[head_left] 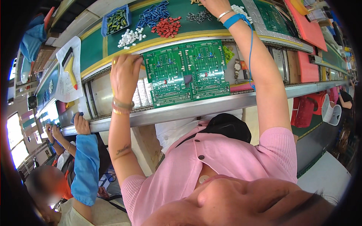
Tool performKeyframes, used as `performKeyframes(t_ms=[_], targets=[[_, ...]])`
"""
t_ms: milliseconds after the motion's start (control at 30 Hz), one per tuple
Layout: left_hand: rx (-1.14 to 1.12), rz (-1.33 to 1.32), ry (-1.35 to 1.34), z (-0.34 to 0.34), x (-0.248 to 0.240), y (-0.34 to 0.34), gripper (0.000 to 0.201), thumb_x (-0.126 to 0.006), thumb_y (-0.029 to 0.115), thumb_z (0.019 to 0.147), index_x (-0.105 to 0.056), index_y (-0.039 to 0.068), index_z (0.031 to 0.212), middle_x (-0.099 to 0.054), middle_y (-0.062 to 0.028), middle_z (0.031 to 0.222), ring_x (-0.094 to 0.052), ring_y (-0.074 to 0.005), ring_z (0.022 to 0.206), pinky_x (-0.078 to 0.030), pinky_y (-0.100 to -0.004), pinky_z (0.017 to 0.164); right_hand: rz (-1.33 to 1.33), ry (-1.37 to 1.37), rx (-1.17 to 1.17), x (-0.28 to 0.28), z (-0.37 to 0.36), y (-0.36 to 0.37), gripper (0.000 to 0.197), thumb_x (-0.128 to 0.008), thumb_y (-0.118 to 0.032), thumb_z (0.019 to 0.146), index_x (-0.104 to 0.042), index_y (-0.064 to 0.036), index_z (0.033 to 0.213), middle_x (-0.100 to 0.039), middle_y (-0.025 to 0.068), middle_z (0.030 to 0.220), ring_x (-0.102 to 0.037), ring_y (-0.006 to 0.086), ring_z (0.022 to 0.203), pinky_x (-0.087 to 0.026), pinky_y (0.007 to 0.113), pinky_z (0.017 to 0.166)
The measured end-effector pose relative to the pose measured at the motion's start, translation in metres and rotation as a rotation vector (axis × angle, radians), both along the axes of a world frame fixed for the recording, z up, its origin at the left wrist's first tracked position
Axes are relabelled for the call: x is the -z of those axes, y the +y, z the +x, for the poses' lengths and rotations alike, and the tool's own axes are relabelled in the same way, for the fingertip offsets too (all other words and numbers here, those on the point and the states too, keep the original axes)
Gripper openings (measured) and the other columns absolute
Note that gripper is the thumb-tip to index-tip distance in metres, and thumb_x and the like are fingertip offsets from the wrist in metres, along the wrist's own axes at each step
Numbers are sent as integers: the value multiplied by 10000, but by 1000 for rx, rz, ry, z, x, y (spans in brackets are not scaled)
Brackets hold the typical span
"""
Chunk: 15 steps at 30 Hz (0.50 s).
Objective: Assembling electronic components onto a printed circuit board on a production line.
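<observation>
Two joined green circuit boards (pixel 188 71) lie side by side on the rail in front of me, carrying small blue, red and white parts. My left hand (pixel 126 73) is beside their left edge, with its fingers bent and drawn together. Its fingertips are slightly blurred, and whatever they hold is hidden. At the top edge of the picture, my right hand (pixel 215 6) reaches past the boards towards small tan parts (pixel 196 2). Its fingers are mostly cut off. A blue wrist strap (pixel 232 20) with a cord circles my right wrist.
Beyond the boards are a blue bin (pixel 115 20) of dark green parts and piles of blue parts (pixel 154 13), red parts (pixel 166 27), white parts (pixel 131 38) and dark metal pieces (pixel 199 16). A yellow-handled brush (pixel 69 69) lies left. A co-worker's blue sleeve (pixel 86 165) is nearby.
</observation>
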<state>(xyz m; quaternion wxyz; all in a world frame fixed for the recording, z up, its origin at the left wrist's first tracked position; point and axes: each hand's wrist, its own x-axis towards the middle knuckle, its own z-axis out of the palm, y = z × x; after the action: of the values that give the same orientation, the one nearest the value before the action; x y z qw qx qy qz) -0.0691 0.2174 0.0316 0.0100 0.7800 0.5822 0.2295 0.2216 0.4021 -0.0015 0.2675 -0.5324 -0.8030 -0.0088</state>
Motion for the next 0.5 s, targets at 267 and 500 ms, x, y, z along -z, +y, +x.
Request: performKeyframes(t_ms=[267, 500], targets=[[205, 277, 123, 18, 25, 106, 115, -618, 85, 738, -661, 102, 844, -587, -45, 824, -538, -253, 859, -470, -349, 726, -61, 232, -227, -46, -2, -68, 105, -594, -123, 793, -596, -52, 870, -591, 100, 782, -578, 263, 728, -459, 352, 651], [349, 94, 174, 10, 35, 139, 101, -617, 121, 758, -641, 71, 842, -592, -70, 878, -538, -277, 891, -460, -366, 759, -308, 379, -277, -54, 11, -182, 83, -604, -99, 788, -574, -57, 852, -591, 83, 766, -588, 263, 709, -468, 325, 620]])
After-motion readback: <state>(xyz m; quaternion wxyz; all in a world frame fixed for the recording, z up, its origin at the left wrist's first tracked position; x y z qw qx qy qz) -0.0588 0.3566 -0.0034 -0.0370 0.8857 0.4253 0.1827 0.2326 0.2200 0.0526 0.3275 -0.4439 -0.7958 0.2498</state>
